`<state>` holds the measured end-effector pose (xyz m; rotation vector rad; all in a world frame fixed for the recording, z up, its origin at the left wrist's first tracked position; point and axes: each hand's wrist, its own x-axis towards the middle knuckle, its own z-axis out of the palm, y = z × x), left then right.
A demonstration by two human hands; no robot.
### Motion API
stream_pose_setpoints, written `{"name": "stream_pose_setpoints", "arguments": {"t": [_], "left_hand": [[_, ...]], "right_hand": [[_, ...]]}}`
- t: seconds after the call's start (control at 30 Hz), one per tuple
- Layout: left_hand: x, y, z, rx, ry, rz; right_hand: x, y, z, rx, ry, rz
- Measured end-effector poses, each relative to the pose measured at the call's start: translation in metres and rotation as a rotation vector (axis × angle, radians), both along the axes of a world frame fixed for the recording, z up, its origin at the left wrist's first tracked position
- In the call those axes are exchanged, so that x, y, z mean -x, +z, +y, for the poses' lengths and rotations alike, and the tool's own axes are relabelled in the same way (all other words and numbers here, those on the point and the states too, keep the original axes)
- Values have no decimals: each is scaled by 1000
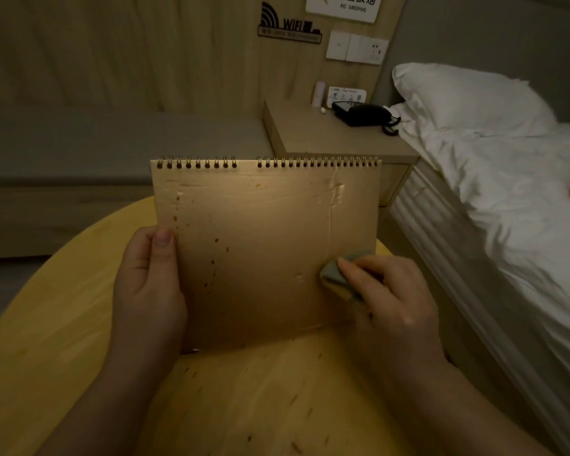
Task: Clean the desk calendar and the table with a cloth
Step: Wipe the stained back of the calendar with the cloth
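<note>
Standing upright on the round yellow wooden counter (63, 340), the brown spiral-bound cardboard desk calendar (264, 245) shows dark spots; left hand (148, 284) grips its left edge, thumb in front; right hand (389, 297) fingers (352, 268) curl round a small grey-green folded cloth (334, 279), pressing it against the lower right of the calendar face

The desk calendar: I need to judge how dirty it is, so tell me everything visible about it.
The desk calendar shows a brown cardboard face with spiral rings along its top and scattered dark spots, mostly left. It stands upright, bottom edge at the table. The left hand grips its left edge; the right hand presses a cloth low right.
</note>
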<state>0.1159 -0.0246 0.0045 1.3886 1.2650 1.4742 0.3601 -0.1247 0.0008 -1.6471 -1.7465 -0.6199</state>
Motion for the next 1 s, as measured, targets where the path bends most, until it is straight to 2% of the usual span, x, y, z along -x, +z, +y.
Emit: {"name": "stream_pose_setpoints", "arguments": {"t": [0.17,0.33,0.5,0.8,1.0], "left_hand": [[0,1,0,-23,-24,-38],[-1,3,-1,-18,-26,-35],[1,2,0,-17,-25,-29],[0,2,-1,1,-19,-48],[0,1,1,18,-15,-30]], "right_hand": [[-5,37,44,-129,3,27],[-7,72,75,-236,27,-32],[0,56,58,-109,35,-54],[15,-18,-16,170,56,-28],[16,-43,-34,190,99,-12]]}}
